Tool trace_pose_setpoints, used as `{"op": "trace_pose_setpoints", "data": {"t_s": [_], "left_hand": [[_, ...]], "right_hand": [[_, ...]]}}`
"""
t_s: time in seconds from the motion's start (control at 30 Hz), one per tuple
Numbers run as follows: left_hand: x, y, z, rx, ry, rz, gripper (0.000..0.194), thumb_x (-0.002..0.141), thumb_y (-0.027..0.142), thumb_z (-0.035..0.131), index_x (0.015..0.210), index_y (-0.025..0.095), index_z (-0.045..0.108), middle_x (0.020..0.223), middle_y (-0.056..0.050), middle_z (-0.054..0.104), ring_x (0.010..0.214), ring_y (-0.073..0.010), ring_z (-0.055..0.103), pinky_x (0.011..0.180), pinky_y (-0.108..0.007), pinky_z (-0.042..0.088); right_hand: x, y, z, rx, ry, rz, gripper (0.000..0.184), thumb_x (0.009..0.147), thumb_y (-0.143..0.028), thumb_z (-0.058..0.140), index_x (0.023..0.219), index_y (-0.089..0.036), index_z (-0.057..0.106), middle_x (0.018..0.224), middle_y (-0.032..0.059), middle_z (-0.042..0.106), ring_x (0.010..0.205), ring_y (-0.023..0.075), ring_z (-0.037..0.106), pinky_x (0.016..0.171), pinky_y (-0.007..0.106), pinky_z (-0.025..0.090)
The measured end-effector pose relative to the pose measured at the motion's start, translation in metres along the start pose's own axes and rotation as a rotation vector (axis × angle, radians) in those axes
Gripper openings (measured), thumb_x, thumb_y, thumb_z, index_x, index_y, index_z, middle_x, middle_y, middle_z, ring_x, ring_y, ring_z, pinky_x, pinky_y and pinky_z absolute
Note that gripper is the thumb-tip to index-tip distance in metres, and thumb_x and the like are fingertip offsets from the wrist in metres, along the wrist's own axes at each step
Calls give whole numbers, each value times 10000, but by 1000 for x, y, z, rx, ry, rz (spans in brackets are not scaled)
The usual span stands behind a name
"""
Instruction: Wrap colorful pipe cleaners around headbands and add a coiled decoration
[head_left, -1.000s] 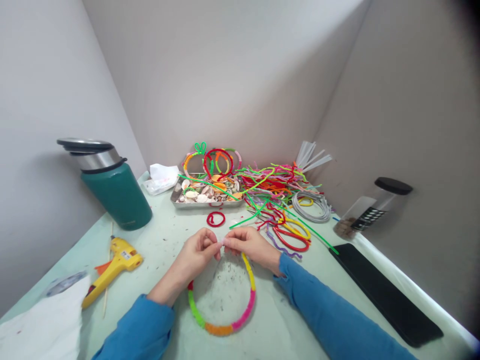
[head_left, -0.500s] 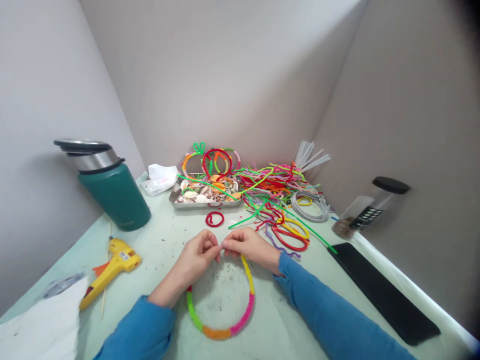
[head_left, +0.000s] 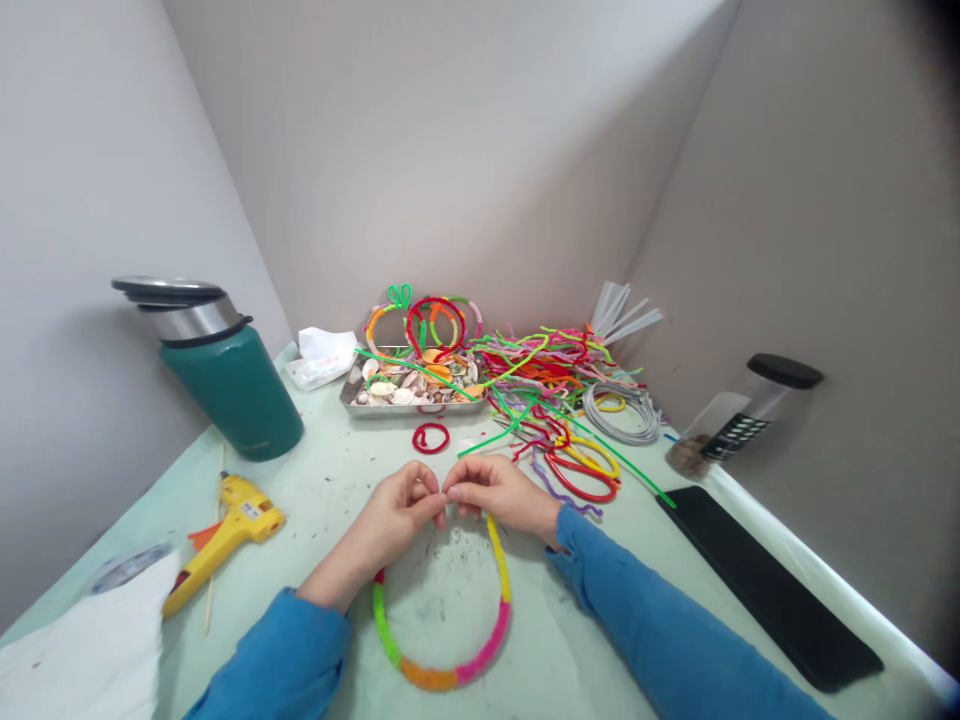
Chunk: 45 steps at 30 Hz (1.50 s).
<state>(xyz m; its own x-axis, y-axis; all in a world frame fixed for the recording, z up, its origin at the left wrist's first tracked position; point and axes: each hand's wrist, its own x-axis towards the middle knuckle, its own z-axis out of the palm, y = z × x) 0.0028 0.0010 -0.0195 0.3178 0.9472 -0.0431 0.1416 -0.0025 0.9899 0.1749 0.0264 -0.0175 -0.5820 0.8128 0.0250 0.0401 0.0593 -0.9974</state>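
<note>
My left hand and my right hand meet fingertip to fingertip over the middle of the table. Both are closed in a pinch at the top of a hoop wrapped in fuzzy pipe cleaner. Red, green, orange, pink and yellow bands run round it, and its lower part hangs towards me. My fingers hide the spot they grip. Beyond them lies a small red pipe cleaner coil. To the right of that are a green pipe cleaner and red-handled scissors.
At the back, a metal tray holds shells, with finished-looking hoops behind it. Pipe cleaners heap up beside a grey wire coil. A yellow glue gun and green bottle stand left; a black slab and jar lie right.
Both hands keep their pinch, with slight shifts of the fingertips. The hoop's lower edge has swung a little towards me and to the left.
</note>
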Motion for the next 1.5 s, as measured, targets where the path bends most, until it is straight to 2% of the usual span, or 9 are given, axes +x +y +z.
{"op": "trace_pose_setpoints", "data": {"t_s": [0.3,0.47,0.57,0.83,1.0,1.17,1.27,1.4,1.5], "left_hand": [[-2,8,-1,-125,-49,-139,274,708,375,623,793,196,434,546,27,619,296,-18,247,312,-153,136],[-3,9,-2,-172,-52,-175,296,700,384,637,816,191,446,576,18,628,285,-16,274,283,-141,178],[-3,13,-3,-182,30,-200,283,727,401,611,817,170,474,645,-10,647,307,-30,365,293,-155,291],[4,15,-14,-349,434,-174,227,769,295,585,929,155,506,852,-61,639,587,-125,601,449,-249,507],[4,10,-21,-347,409,-173,168,728,275,600,803,139,536,504,64,490,286,-19,293,275,-148,233],[1,12,-17,-341,216,-223,275,671,280,653,900,144,581,546,65,500,291,5,221,282,-140,119],[1,14,-13,-330,160,-196,282,696,322,650,907,143,594,576,48,532,307,-4,269,284,-143,186],[2,16,-13,-421,251,-144,284,747,370,606,900,131,591,679,-11,604,430,-71,488,401,-205,427],[3,16,-16,-482,306,-157,259,747,337,610,898,128,582,685,-17,609,469,-87,523,462,-236,473]], "right_hand": [[-4,-7,-3,-496,67,-302,111,799,-211,564,776,-170,665,697,11,622,680,127,561,651,221,416],[-5,-9,-2,-647,62,-383,108,805,-176,560,801,-172,668,748,25,645,712,131,570,670,221,399],[-4,-6,-4,-699,132,-389,105,804,-169,553,774,-173,653,712,19,631,687,129,556,648,225,384],[4,5,-19,-425,610,-104,105,778,-249,527,740,-174,589,661,7,608,552,117,536,540,228,394],[6,3,-19,-175,420,3,218,783,-362,535,688,-166,520,569,-15,575,434,88,479,438,204,350],[2,-1,-13,-143,194,-18,243,804,-407,523,814,-167,560,605,-17,589,456,79,456,436,191,325],[1,0,-10,-234,166,-68,221,811,-379,522,813,-169,590,559,-30,548,483,86,454,459,193,322],[4,6,-9,-259,367,-75,219,832,-366,482,777,-171,567,534,-33,532,470,86,431,459,198,316],[8,11,-10,-182,443,-43,210,835,-378,466,813,-179,530,552,-38,547,444,83,418,441,196,317]]}}
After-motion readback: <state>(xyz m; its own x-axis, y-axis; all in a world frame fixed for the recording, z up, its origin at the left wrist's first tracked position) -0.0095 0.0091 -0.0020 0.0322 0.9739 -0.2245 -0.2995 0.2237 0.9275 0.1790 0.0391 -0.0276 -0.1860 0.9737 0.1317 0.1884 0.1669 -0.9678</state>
